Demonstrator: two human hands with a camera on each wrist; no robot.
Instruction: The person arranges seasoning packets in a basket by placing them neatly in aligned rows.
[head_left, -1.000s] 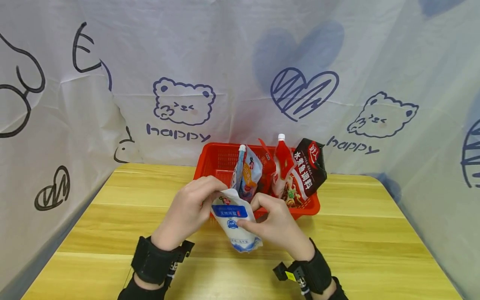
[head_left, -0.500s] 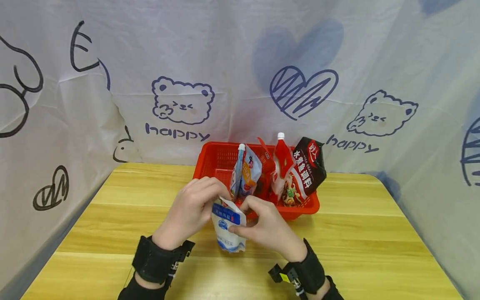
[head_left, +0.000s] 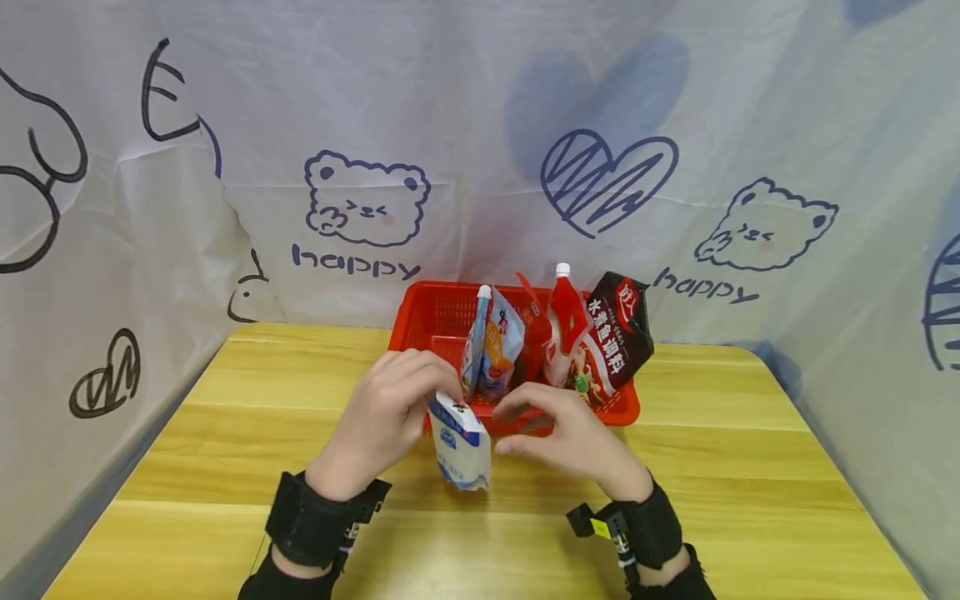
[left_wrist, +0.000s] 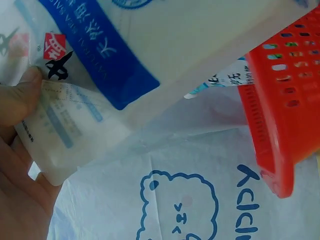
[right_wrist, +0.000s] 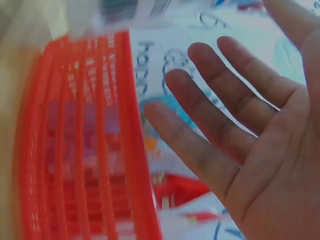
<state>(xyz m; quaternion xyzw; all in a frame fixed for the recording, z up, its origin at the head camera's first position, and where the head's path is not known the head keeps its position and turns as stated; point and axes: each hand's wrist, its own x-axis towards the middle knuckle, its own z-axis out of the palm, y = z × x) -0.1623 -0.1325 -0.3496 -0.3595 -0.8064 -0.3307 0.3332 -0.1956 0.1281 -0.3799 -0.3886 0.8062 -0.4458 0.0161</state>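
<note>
A white and blue bag of sea salt (head_left: 461, 450) hangs tilted in front of the basket in the head view. My left hand (head_left: 386, 408) pinches it by a top corner. The left wrist view shows the thumb (left_wrist: 30, 92) pressed on the front of the bag (left_wrist: 200, 45), near the printed label. To the right of the bag, my right hand (head_left: 573, 433) holds nothing, with the thumb and fingers spread apart. Its fingers (right_wrist: 210, 120) appear straight beside the basket wall in the right wrist view.
Behind the hands stands a red plastic basket (head_left: 407, 321) on the wooden table (head_left: 735, 467). Inside it are a blue and orange pouch (head_left: 502, 346), a red spouted pouch (head_left: 562, 333) and a black and red seasoning packet (head_left: 618, 333). A printed cloth (head_left: 480, 108) hangs behind.
Both hands were on the salt bag earlier. The right hand has let go and moved right. The bag has swung left and turned partly edge-on, still in the left hand.
</note>
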